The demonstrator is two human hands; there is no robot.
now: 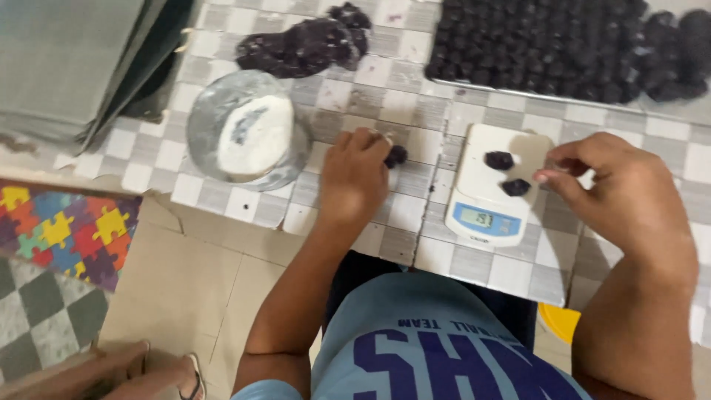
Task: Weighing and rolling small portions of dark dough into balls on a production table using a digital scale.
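Note:
My left hand [354, 176] rests on the checkered table, its fingers closed on a small dark dough piece [397, 155]. My right hand [618, 192] hovers at the right edge of a small white digital scale [489, 200], fingers pinched together; whether they hold anything I cannot tell. Two dark dough lumps [508, 172] lie on the scale's platform. A larger mass of dark dough [304, 46] sits at the far middle of the table.
A metal bowl of white flour [248, 133] stands left of my left hand. A tray [652, 107] with several dark rolled balls fills the far right. Grey folded sheets [67, 67] lie at the far left. A puzzle-pattern floor mat [59, 230] and someone's sandalled foot [159, 378] lie below.

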